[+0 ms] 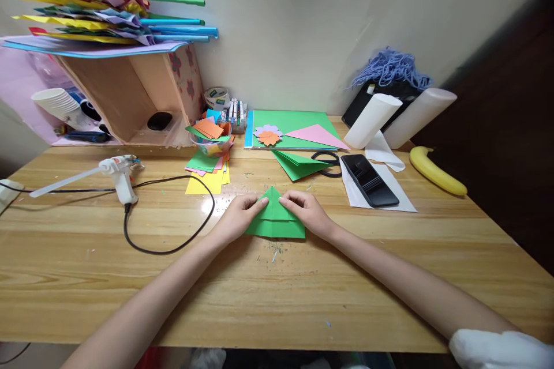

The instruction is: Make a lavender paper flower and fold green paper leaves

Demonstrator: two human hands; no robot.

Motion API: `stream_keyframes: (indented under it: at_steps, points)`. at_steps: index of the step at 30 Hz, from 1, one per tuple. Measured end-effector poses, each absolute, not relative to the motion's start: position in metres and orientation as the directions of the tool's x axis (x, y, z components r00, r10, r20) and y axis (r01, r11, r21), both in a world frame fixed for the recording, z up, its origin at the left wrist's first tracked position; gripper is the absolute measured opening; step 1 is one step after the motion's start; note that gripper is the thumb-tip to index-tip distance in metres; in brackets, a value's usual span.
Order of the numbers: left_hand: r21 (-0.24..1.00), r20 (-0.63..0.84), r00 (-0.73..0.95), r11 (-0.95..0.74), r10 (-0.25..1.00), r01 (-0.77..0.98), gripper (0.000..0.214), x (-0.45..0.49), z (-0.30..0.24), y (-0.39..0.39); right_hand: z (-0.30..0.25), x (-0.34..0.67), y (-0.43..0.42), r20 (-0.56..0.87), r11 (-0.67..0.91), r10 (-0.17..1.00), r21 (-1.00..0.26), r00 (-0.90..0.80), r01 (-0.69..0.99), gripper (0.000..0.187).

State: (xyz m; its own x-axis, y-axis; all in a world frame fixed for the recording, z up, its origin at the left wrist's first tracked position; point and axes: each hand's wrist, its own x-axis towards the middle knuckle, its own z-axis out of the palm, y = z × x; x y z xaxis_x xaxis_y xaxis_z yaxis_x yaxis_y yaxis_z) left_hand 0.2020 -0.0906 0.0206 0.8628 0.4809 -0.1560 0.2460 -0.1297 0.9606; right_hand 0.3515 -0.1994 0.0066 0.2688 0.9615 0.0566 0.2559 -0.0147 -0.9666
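Note:
A folded sheet of green paper (275, 228) lies at the middle of the wooden table, its upper part brought to a point and its lower edge wide. My left hand (241, 212) pinches its upper left side, thumb on top and the other fingers partly hidden. On the opposite side my right hand (308, 211) grips the upper right edge the same way. Just beyond the paper rests another folded green piece (298, 166), with the black handles of scissors (329, 162) beside it.
A glue gun (123, 179) with a looping black cord lies left. Colored paper scraps (208, 164) sit behind my left hand. A phone (370, 180) on white paper, paper rolls (373, 120) and a banana (437, 172) are right. A box (125, 92) stands back left.

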Motion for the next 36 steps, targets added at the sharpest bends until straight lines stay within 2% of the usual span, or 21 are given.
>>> stream_keyframes:
  at_steps: [6,9,14,18,24,32,36]
  points:
    - [0.948,-0.284,0.828,0.009,0.484,0.32,0.038,0.197,0.018,-0.093,0.005,0.35,-0.201,0.012,-0.04,0.971,-0.976,0.238,0.214,0.031]
    - [0.94,-0.3,0.831,-0.004,0.469,0.342,0.036,0.195,0.02,-0.095,0.005,0.35,-0.202,0.006,-0.033,0.979,-0.981,0.205,0.189,0.032]
    - [0.933,-0.289,0.863,-0.082,0.414,0.351,0.033,0.194,0.024,-0.1,0.006,0.349,-0.203,0.029,0.005,0.985,-0.99,0.171,0.143,0.02]
    - [0.939,-0.25,0.902,-0.14,0.353,0.315,0.032,0.196,0.021,-0.106,0.006,0.347,-0.205,0.055,0.017,0.986,-0.973,0.159,0.23,0.02]
    - [0.916,-0.218,0.895,-0.235,0.39,0.325,0.036,0.199,0.014,-0.108,0.005,0.346,-0.207,0.104,0.017,0.973,-0.922,0.205,0.387,0.02]
    - [0.912,-0.257,0.888,-0.21,0.381,0.354,0.038,0.197,0.011,-0.106,0.006,0.346,-0.208,0.153,0.046,0.969,-0.884,0.195,0.465,0.021]
    - [0.932,-0.213,0.914,-0.21,0.344,0.296,0.038,0.196,0.014,-0.108,0.005,0.345,-0.209,0.157,0.049,0.97,-0.877,0.187,0.478,0.021]
